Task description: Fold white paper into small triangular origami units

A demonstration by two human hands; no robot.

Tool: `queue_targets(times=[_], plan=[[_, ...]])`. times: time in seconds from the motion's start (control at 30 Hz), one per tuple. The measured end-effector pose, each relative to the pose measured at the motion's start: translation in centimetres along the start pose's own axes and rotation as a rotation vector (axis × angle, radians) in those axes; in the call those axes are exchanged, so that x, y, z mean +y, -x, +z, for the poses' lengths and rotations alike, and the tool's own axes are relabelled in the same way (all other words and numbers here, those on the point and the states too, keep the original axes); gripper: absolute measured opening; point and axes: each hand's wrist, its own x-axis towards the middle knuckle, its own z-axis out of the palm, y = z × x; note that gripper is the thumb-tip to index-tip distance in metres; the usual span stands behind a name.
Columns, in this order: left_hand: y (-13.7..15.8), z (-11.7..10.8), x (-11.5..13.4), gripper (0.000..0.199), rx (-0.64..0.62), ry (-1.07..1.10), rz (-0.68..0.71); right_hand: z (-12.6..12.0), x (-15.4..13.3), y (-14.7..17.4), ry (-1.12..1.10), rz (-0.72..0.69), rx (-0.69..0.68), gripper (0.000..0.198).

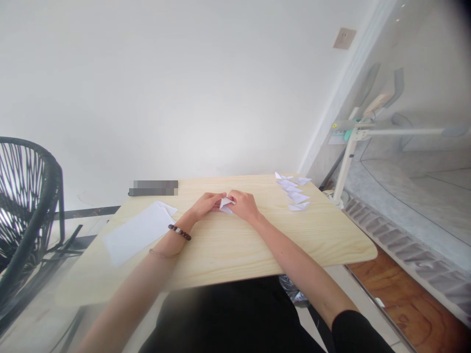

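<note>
Both hands meet over the middle of the wooden table (228, 250), closed on one small piece of folded white paper (225, 205). My left hand (206, 206), with a dark bead bracelet at the wrist, grips its left side, the thumb along the upper edge. From the right, my right hand (243, 203) pinches the upper right part with bent fingers. Parts of the paper are hidden behind the fingers. Left of my left hand lie flat white paper sheets (138, 233). Several folded paper boats (294, 189) stand in a group at the table's right back.
A dark, pixelated object (153, 188) lies at the table's back left. A black woven chair (29, 211) stands to the left. On the right are a white-framed exercise machine (348, 162) and a grey covered sofa (423, 166). A wall rises behind the table.
</note>
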Motion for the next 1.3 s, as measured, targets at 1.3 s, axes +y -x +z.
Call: queue_targets(times=[1.3], plan=[[-1.4,-1.2,-1.8,0.045,0.175,0.047,0.162,0.8,1.7,-0.3,-0.645,0.254,-0.157,0.032]])
